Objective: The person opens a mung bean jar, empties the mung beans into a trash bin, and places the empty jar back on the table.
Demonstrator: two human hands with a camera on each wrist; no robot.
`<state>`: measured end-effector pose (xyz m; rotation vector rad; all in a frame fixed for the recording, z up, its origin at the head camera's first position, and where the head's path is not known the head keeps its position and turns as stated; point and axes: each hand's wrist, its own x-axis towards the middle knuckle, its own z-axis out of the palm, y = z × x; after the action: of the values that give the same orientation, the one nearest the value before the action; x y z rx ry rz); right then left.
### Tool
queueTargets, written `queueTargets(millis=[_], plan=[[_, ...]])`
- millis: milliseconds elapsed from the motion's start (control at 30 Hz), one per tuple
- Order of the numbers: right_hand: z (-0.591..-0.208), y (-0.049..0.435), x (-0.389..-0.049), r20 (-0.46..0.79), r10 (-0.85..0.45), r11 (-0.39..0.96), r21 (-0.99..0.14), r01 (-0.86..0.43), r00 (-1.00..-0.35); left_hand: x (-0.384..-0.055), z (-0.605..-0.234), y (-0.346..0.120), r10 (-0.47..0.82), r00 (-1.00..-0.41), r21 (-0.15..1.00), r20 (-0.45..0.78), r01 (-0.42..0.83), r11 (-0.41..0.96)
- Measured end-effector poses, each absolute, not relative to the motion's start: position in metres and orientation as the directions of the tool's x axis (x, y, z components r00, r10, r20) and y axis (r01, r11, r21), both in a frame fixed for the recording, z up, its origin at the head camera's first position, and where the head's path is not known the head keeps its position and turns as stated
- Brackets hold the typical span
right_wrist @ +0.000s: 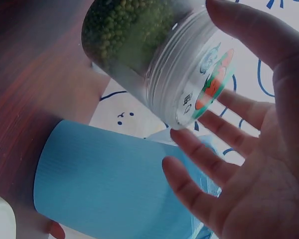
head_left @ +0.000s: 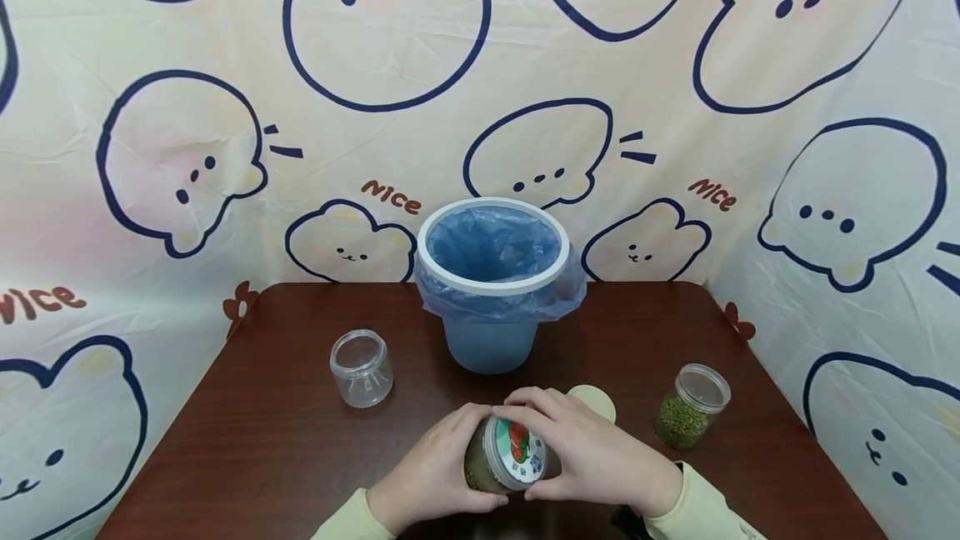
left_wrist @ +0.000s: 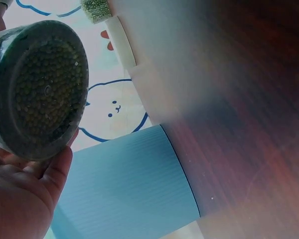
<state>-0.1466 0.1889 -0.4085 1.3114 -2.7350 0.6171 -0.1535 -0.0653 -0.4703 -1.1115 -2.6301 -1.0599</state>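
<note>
A clear jar of green beans (left_wrist: 50, 89) is tilted above the front of the table. My left hand (head_left: 438, 465) grips its body from the left side, the base of the jar facing the left wrist view. On the jar's other end sits a printed lid (head_left: 519, 450), white and green with red fruit pictures. My right hand (head_left: 592, 457) holds this lid end between thumb and fingers. In the right wrist view the thumb is at one edge of the lid (right_wrist: 204, 89) and the fingertips are near the opposite edge.
Behind the hands stands a blue bin (head_left: 491, 344) with a white rim and a blue liner. A clear jar (head_left: 362, 369) without visible contents stands to the left. To the right is an uncovered jar of green beans (head_left: 684, 417). A cream round object (head_left: 596, 401) lies partly behind the right hand.
</note>
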Motion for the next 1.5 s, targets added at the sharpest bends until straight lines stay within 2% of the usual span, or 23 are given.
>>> queueTargets(millis=[200,333,567,1333,1500], plan=[[-0.41,0.19,-0.148,0.267,-0.805,0.472,-0.253,-0.844,-0.53,-0.153,-0.473,-0.066,0.602,-0.718,0.546,0.349,0.678,0.491],[-0.411,0.19,-0.149,0.271,-0.824,0.445,-0.232,-0.865,-0.497,-0.153,-0.474,-0.067,0.611,-0.72,0.557,0.329,0.671,0.49],[-0.411,0.193,-0.149,0.239,-0.822,0.461,-0.254,-0.85,-0.517,-0.155,-0.473,-0.067,0.62,-0.726,0.582,0.298,0.653,0.485],[-0.406,0.199,-0.149,0.279,-0.814,0.459,-0.229,-0.859,-0.509,-0.156,-0.472,-0.066,0.618,-0.723,0.567,0.308,0.661,0.491],[-0.4,0.203,-0.15,0.309,-0.781,0.501,-0.208,-0.84,-0.542,-0.157,-0.471,-0.067,0.602,-0.74,0.584,0.3,0.642,0.498]])
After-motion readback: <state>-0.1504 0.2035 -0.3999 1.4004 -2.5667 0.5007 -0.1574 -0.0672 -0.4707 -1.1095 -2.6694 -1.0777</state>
